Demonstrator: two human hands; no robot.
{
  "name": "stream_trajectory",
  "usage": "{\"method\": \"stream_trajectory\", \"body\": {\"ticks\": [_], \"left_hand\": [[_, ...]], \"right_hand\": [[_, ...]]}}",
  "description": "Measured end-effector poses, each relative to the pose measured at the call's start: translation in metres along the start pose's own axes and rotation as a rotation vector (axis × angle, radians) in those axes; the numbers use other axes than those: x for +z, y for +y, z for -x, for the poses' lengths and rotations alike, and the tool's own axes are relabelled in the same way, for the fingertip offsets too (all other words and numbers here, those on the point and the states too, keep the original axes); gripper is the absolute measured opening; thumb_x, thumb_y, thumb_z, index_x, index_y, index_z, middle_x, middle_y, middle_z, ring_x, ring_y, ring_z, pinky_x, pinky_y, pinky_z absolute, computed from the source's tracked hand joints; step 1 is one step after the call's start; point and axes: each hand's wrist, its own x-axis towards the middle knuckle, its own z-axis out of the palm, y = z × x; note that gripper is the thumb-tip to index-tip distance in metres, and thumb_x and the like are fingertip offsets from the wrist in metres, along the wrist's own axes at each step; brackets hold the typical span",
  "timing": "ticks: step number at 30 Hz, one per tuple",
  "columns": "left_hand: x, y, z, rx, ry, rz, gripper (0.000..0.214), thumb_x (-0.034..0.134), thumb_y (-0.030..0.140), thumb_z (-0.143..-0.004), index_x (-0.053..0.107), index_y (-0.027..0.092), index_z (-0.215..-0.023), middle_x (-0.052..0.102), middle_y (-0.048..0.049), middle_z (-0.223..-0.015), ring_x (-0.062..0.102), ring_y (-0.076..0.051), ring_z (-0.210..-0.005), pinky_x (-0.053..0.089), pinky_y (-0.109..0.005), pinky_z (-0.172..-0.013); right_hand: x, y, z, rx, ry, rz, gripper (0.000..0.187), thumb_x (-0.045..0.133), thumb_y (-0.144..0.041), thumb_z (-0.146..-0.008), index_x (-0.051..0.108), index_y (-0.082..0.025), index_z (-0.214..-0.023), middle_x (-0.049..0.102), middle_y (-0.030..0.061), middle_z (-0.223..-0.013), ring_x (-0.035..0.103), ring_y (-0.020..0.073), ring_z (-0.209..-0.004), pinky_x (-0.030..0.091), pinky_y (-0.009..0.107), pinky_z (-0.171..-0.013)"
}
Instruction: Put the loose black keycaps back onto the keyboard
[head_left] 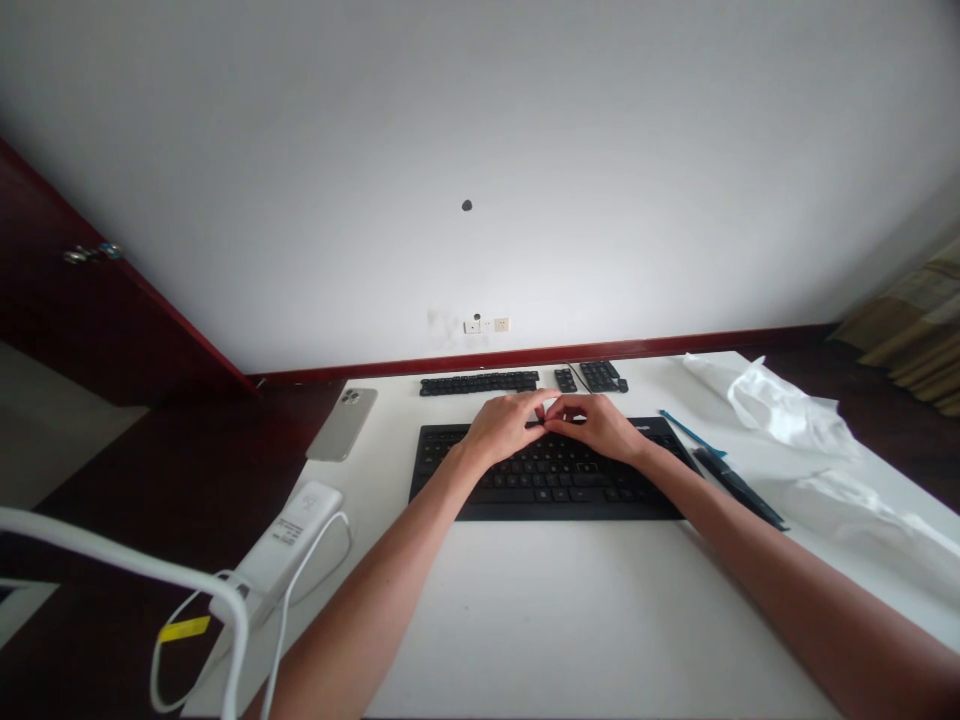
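meeting at narrow fingertips, left hand (504, 424) and right hand (602, 426) sit over 12 o'clock edge of keyboard (559, 481), likely bracing each other; can't tell if tips close on anything. keyboard's on table (517, 620), long axis 9–3, front facing 6. loose keys (480, 384) at 12, probably rowed for order.

Front tabletop (555, 620) open — keyboard (551, 480) beyond, cable (135, 562) left

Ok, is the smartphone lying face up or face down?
Face down: the smartphone shows its back, with the camera lenses visible at its far end.
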Motion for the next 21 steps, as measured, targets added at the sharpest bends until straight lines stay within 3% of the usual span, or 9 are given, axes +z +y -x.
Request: {"method": "stream_trajectory", "body": {"ticks": [7, 12, 14, 17, 21], "left_hand": [[0.009, 0.004, 0.004, 0.04, 0.036, 0.029, 0.047, 0.07, 0.027, -0.093, 0.059, 0.034, -0.138, 0.074, -0.0001, -0.122, 0.071, -0.017, -0.099, 0.055, -0.03, -0.09], [0.004, 0.002, 0.004, -0.01, 0.016, 0.048, 0.048, 0.072, 0.034, -0.09, 0.062, 0.034, -0.137, 0.073, -0.0006, -0.123, 0.07, -0.018, -0.096, 0.055, -0.032, -0.091], [-0.004, -0.006, 0.005, -0.056, 0.07, 0.051, 0.041, 0.07, 0.039, -0.092, 0.066, 0.03, -0.132, 0.073, -0.0024, -0.119, 0.069, -0.017, -0.09, 0.055, -0.03, -0.087], [-0.016, -0.028, 0.013, -0.136, 0.229, 0.054, 0.023, 0.062, 0.031, -0.096, 0.073, 0.023, -0.114, 0.075, -0.0041, -0.111, 0.066, -0.014, -0.085, 0.053, -0.028, -0.083], [-0.02, -0.06, 0.036, -0.239, 0.347, 0.107, 0.018, 0.06, 0.029, -0.094, 0.075, 0.021, -0.099, 0.076, -0.0047, -0.1, 0.063, -0.015, -0.077, 0.051, -0.028, -0.079]], "right_hand": [[-0.005, -0.003, 0.0, 0.005, -0.02, 0.034, 0.028, 0.071, -0.047, -0.086, 0.07, -0.02, -0.09, 0.075, 0.0044, -0.088, 0.069, 0.0229, -0.081, 0.053, 0.034, -0.075], [-0.003, -0.004, 0.001, 0.033, -0.001, 0.028, 0.032, 0.069, -0.047, -0.086, 0.074, -0.02, -0.102, 0.079, 0.0076, -0.099, 0.072, 0.0278, -0.09, 0.056, 0.039, -0.085], [-0.004, -0.007, 0.001, 0.033, -0.023, 0.06, 0.03, 0.068, -0.046, -0.088, 0.077, -0.021, -0.102, 0.079, 0.0065, -0.1, 0.072, 0.0276, -0.091, 0.056, 0.039, -0.087], [-0.007, -0.012, 0.003, 0.032, -0.093, 0.124, 0.024, 0.068, -0.044, -0.089, 0.081, -0.025, -0.094, 0.081, 0.0029, -0.096, 0.073, 0.0255, -0.09, 0.056, 0.035, -0.083], [-0.01, -0.016, 0.004, -0.012, -0.14, 0.167, 0.02, 0.067, -0.04, -0.091, 0.082, -0.026, -0.093, 0.08, 0.0005, -0.093, 0.073, 0.0224, -0.086, 0.054, 0.032, -0.076]]}}
